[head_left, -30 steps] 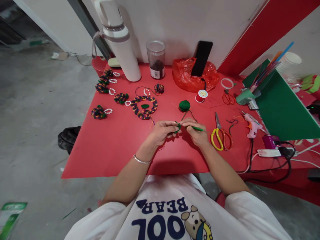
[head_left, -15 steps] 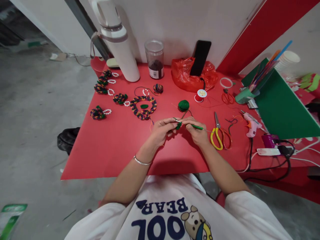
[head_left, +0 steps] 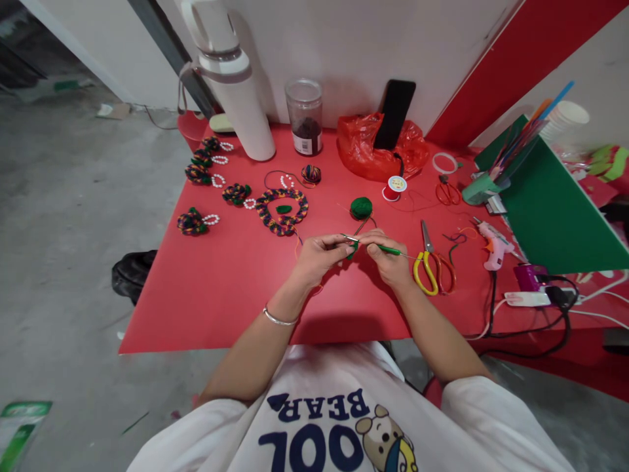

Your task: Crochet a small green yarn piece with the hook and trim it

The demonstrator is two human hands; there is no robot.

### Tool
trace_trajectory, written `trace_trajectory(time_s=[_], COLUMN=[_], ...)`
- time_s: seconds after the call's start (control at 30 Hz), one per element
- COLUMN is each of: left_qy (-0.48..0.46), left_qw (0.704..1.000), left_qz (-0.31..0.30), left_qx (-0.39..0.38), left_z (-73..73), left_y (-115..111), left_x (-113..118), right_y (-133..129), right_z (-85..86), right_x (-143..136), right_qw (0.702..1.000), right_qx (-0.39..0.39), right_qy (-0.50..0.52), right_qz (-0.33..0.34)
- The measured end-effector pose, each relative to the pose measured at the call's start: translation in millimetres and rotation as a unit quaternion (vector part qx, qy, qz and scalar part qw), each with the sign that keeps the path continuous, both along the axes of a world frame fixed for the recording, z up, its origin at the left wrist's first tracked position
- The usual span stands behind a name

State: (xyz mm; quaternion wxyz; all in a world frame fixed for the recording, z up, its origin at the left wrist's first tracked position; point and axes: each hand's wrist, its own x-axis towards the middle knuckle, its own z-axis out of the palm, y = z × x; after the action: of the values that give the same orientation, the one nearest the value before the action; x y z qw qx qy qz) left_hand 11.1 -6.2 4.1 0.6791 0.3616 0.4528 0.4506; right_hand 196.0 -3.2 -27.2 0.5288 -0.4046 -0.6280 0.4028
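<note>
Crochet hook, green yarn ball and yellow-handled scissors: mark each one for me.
crochet hook (head_left: 388, 250), head view, on its green handle.
green yarn ball (head_left: 361, 207), head view, middle of the ball.
yellow-handled scissors (head_left: 425, 271), head view, on the yellow handle loop.

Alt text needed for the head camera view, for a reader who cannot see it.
Over a red table, a person's left hand pinches a small green yarn piece while the right hand holds a green-handled crochet hook to it. A green yarn ball lies just beyond, yellow-handled scissors to the right, and multicoloured crocheted pieces to the left.

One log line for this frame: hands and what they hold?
left hand: pinches green crochet piece | right hand: holds crochet hook | yarn ball on red table
</note>
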Motion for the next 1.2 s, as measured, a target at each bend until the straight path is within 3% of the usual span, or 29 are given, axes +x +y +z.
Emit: trace_trajectory(time_s=[0.17, 0.33, 0.43, 0.53, 0.67, 0.77, 0.87, 1.2], left_qy=[0.038, 0.104, 0.066, -0.023, -0.077, -0.047, 0.003, 0.062], left_qw=[0.999, 0.99, 0.992, 0.997, 0.996, 0.997, 0.997, 0.995], left_qz=[0.001, 0.073, 0.093, 0.07, -0.006, -0.053, -0.071, -0.082], left_qx=[0.027, 0.065, 0.049, -0.002, -0.054, -0.043, -0.018, 0.013], left_z=[-2.6, -8.8, -12.1, -11.8, -4.7, 2.1, 6.5, 5.3], left_y=[1.1, -0.3, -2.4, -2.1, 2.2, 4.3, 4.1, 3.4], left_x=[-2.1, 5.4, 11.1, 10.8, 0.3, -8.7, -13.9, -15.8], right_y=[0.9, -1.4, -6.5, -10.3, -6.6, 0.7, 6.7, 10.2], right_z=[5.8, 11.1, 8.2, 4.4, 0.2, -2.9, -2.9, 14.3], right_x=[0.8, -2.4, -7.2, -9.7, -6.3, -0.7, 6.4, 25.9], right_qw=[1.0, 0.987, 0.964, 0.957, 0.984, 0.999, 0.994, 0.985], right_qx=[0.025, 0.119, 0.177, 0.184, 0.134, 0.039, -0.013, -0.063], right_qy=[-0.005, -0.107, -0.187, -0.211, -0.11, 0.001, 0.064, -0.012], right_qz=[0.013, -0.001, -0.062, -0.082, -0.034, 0.033, 0.091, 0.161])
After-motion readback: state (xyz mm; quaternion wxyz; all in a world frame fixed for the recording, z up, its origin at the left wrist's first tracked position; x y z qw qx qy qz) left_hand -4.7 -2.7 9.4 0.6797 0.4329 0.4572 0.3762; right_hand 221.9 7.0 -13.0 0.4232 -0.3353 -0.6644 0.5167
